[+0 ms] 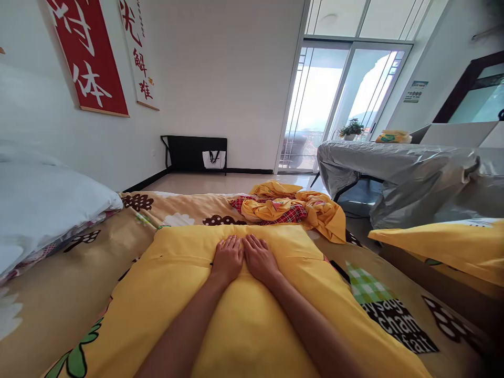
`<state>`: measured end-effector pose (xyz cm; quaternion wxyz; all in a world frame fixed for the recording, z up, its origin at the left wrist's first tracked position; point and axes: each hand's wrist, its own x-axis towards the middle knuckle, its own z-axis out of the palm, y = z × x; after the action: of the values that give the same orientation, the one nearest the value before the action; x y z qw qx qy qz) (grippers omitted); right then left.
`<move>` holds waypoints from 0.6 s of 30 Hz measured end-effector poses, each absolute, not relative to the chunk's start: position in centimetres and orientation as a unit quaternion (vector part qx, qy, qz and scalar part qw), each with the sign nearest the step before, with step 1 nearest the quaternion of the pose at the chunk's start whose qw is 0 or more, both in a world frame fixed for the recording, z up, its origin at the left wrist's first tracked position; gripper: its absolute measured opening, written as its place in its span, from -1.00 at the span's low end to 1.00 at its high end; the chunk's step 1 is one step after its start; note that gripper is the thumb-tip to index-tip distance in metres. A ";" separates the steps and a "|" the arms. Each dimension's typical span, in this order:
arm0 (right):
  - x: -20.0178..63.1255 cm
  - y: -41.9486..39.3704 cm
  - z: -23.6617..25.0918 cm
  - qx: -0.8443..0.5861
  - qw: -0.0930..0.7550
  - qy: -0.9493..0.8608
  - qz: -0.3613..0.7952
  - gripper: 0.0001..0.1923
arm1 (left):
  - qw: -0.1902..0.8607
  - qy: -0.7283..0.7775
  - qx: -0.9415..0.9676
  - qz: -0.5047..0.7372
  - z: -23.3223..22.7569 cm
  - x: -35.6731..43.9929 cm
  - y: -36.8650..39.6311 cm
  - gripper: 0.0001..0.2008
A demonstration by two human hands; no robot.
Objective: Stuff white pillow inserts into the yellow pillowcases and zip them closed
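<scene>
A yellow pillow with green leaf prints at its lower left lies flat on the patterned bed sheet. Both hands rest palms down on it near its far edge, side by side and almost touching. My left hand lies flat with its fingers stretched forward. Just right of it, my right hand is laid out the same way. Neither hand grips anything. Beyond the pillow, a crumpled yellow cloth lies bunched together with a red checked cloth.
A white pillow lies at the left. Another yellow pillow is at the right. Behind it stands a table under a silver cover, bearing a potted plant. A black folded panel leans by the far wall.
</scene>
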<state>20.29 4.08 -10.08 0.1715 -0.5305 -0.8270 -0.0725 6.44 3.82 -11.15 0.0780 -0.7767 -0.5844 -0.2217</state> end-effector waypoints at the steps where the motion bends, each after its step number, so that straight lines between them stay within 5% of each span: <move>1: 20.6 4.1 -9.8 -0.534 0.172 -0.825 -0.070 -0.52 | 0.080 -0.586 -0.776 -0.221 -10.9 6.0 4.0 -0.57; 18: 37.0 4.4 -13.9 -0.649 0.136 -0.749 0.001 -0.42 | 0.029 -0.708 -0.684 -0.175 -13.2 -12.0 2.2 -0.44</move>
<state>37.01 4.43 -13.89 0.1356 -0.6489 -0.7487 0.0006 -11.97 2.18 -13.25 0.0285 -0.6839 -0.7076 -0.1752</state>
